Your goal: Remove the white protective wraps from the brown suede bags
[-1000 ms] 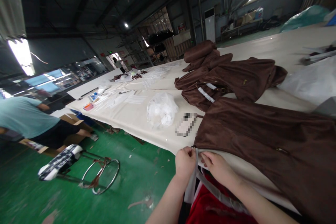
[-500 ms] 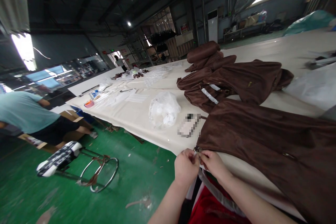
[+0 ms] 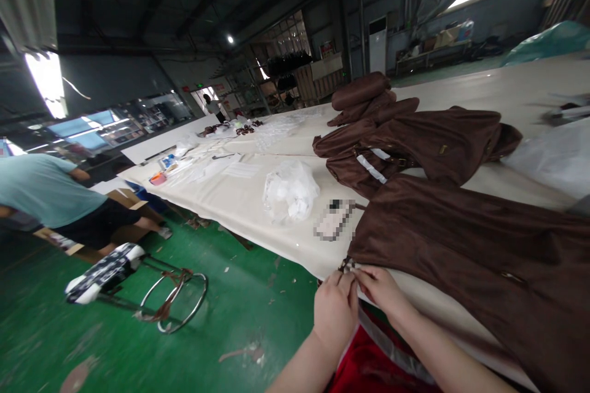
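Observation:
At the table's near edge, my left hand (image 3: pixel 335 306) and my right hand (image 3: pixel 378 287) meet with bent, pinched fingers. Just beyond the fingertips is a small, shiny metal-looking fitting (image 3: pixel 346 265) at the corner of a large brown bag (image 3: pixel 442 239). The fingers and the back of my left hand hide most of what lies between them, so I cannot tell the exact piece held. The bag is spread flat to the right, with a small zip or metal trim on its surface.
More brown bags (image 3: pixel 428 135) are piled behind. On the white table (image 3: pixel 221 196) are a clear plastic bag (image 3: pixel 290 191), a blurred-out phone (image 3: pixel 334 220) and a tape roll (image 3: pixel 157 178). A stool (image 3: pixel 106 273) stands on the green floor; a person in light blue (image 3: pixel 50 190) bends at the left.
My left hand has rolled over so that its back now covers the fingertips, and has shifted slightly right and down. My right hand stays close beside it. The brown bag has barely moved.

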`<state>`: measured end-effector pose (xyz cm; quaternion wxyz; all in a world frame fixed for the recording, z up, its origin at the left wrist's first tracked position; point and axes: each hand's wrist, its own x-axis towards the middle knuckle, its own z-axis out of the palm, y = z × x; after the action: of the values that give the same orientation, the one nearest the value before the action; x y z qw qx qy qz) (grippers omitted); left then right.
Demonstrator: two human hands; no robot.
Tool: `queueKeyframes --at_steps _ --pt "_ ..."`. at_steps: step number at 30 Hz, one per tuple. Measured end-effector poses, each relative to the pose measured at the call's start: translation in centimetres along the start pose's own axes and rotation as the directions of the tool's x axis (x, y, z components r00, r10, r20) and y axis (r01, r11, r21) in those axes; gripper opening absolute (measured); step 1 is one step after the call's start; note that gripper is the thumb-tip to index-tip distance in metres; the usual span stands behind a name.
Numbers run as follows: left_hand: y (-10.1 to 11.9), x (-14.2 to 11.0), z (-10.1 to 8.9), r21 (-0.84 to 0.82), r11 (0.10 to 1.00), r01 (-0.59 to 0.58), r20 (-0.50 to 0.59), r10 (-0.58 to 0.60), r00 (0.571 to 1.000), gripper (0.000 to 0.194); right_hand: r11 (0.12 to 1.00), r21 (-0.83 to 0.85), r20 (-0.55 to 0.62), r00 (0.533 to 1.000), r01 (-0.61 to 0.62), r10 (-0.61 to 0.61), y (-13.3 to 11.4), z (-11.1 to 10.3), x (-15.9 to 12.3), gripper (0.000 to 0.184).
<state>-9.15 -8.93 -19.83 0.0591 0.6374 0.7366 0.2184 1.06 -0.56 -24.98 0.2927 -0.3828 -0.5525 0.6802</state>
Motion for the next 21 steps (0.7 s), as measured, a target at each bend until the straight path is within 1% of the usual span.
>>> queueKeyframes --at_steps 1,3,5,7,8,10,12,13,15,17,18,20,21 --pt "0.0 0.1 -0.2 -0.102 0.994 0.045 -0.007 -0.046 0.999 0.026 1.000 0.022 0.008 1.000 0.004 -0.004 -0.1 -0.1 -0.2 0.045" --pt "-0.1 0.3 -0.3 -0.290 0.947 0.136 0.013 -0.138 0.990 0.028 0.998 0.058 0.019 1.000 0.005 -0.006 -0.1 -0.2 -0.5 0.042" --pt "-0.3 0.7 0.1 -0.422 0.882 0.207 0.098 -0.183 0.978 0.030 0.999 0.049 0.022 1.000 0.020 -0.021 -0.1 -0.2 -0.8 0.040" --pt "-0.4 1.0 0.7 -0.470 0.842 0.264 0.206 -0.187 0.961 0.030 0.998 -0.021 0.012 0.998 0.058 -0.057 0.0 -0.2 -0.8 0.037" --pt "-0.5 1.1 1.0 -0.447 0.850 0.278 0.239 -0.187 0.953 0.029 0.993 -0.080 0.004 0.996 0.086 -0.086 0.0 -0.2 -0.9 0.036" --pt "-0.4 1.3 1.2 -0.303 0.918 0.257 0.248 -0.185 0.951 0.028 0.966 -0.221 -0.009 0.990 0.133 -0.138 -0.2 -0.3 -1.0 0.035" --pt "-0.4 1.4 1.0 -0.116 0.977 0.180 0.248 -0.147 0.958 0.025 0.931 -0.335 0.007 0.988 0.148 -0.154 -0.8 -0.7 -1.6 0.033" --pt "-0.4 1.4 0.9 -0.047 0.988 0.144 0.269 -0.127 0.955 0.024 0.919 -0.367 0.024 0.989 0.147 -0.148 -1.2 -1.0 -2.1 0.032" --pt "-0.7 1.4 0.6 0.014 0.995 0.096 0.337 -0.095 0.937 0.026 0.906 -0.396 0.048 0.989 0.150 -0.142 -2.4 -2.1 -3.6 0.033" --pt "-1.5 1.4 0.5 0.022 0.997 0.071 0.381 -0.074 0.921 0.028 0.905 -0.394 0.026 0.986 0.160 -0.163 -3.7 -3.9 -5.4 0.035" --pt "-2.1 1.5 0.7 0.031 0.997 0.065 0.380 -0.072 0.922 0.030 0.903 -0.395 -0.012 0.982 0.168 -0.188 -4.5 -5.1 -6.4 0.038" --pt "-3.4 1.9 1.2 0.116 0.989 0.087 0.363 -0.123 0.924 0.030 0.889 -0.419 -0.137 0.955 0.185 -0.264 -5.9 -8.1 -8.3 0.039" --pt "-4.0 2.1 1.5 0.148 0.985 0.089 0.368 -0.139 0.919 0.031 0.873 -0.449 -0.230 0.920 0.189 -0.318 -6.7 -9.8 -9.2 0.038"
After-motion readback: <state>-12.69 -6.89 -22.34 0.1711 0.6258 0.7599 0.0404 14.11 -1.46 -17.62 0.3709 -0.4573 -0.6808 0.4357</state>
